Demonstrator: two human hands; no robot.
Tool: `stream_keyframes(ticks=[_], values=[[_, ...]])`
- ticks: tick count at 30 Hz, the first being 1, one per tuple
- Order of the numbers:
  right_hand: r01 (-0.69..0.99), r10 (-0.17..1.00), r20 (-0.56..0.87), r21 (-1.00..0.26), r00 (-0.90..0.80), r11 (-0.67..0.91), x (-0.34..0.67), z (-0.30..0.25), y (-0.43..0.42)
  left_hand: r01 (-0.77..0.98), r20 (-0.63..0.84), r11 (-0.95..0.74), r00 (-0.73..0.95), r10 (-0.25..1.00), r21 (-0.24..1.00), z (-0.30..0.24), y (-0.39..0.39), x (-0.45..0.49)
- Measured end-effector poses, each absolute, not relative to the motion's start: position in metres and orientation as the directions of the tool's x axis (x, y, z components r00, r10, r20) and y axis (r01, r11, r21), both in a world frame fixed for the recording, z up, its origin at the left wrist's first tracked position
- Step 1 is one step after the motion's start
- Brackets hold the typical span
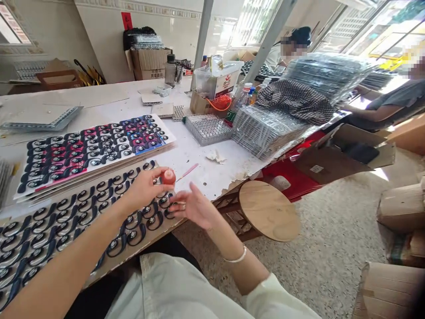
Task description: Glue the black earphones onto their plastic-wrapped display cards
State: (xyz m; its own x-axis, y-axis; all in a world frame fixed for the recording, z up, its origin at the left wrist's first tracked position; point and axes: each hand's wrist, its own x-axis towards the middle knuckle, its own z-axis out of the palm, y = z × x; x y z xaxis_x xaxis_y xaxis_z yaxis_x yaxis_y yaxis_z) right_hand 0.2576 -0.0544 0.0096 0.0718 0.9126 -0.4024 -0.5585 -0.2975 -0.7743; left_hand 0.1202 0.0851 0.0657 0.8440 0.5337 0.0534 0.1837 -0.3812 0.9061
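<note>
My left hand point(145, 187) grips a small red bottle point(168, 177) with a pale tip between thumb and fingers. Close beside it, my right hand point(196, 207) is open, fingers apart, with a ring on one finger and nothing held. Below both hands lies a brown board point(99, 230) covered with rows of dark, curled pieces, each with a shiny round spot. A thin pink-handled tool point(187, 172) rests on the white table just past the bottle.
A stack of boards point(96, 153) with similar curled pieces on pink and blue prints lies farther back. Clear trays point(208, 129) and plastic-wrapped bundles point(265, 130) stand to the right. A round wooden stool point(269, 210) is beside the table edge. Two other people sit farther off.
</note>
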Motion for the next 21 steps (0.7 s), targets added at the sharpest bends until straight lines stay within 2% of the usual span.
stream_keyframes(ticks=[1,2,4,6,9,14,18,20,21], values=[[-0.404,0.892,-0.31,-0.9,0.33,-0.163,0.283,0.007,-0.061,0.188,0.038,-0.333,0.822,0.568,0.924,0.06,0.091,0.14],[-0.177,0.79,-0.159,-0.982,0.593,-0.064,0.31,0.003,-0.066,0.196,0.029,-0.28,0.769,0.638,0.94,0.052,0.097,0.16],[-0.024,0.614,-0.026,-1.0,0.789,-0.011,0.366,-0.004,-0.071,0.217,0.052,-0.281,0.7,0.712,0.935,0.034,0.112,0.195],[0.094,0.49,0.064,-0.995,0.87,-0.036,0.414,-0.013,-0.068,0.255,0.07,-0.293,0.631,0.773,0.922,0.016,0.124,0.219],[0.253,0.464,0.166,-0.958,0.87,-0.132,0.459,-0.024,-0.053,0.324,0.075,-0.307,0.569,0.819,0.895,-0.004,0.134,0.235],[0.49,0.598,0.28,-0.843,0.751,-0.221,0.47,-0.037,-0.023,0.43,0.067,-0.347,0.545,0.836,0.833,-0.012,0.133,0.223],[0.558,0.637,0.3,-0.791,0.711,-0.251,0.461,-0.04,-0.027,0.522,0.109,-0.39,0.489,0.865,0.759,0.001,0.106,0.185],[0.578,0.657,0.32,-0.786,0.683,-0.219,0.45,-0.037,-0.039,0.508,0.183,-0.473,0.519,0.835,0.72,0.014,0.083,0.17],[0.598,0.674,0.353,-0.785,0.649,-0.164,0.443,-0.033,-0.047,0.438,0.263,-0.601,0.618,0.741,0.668,0.021,0.071,0.167]])
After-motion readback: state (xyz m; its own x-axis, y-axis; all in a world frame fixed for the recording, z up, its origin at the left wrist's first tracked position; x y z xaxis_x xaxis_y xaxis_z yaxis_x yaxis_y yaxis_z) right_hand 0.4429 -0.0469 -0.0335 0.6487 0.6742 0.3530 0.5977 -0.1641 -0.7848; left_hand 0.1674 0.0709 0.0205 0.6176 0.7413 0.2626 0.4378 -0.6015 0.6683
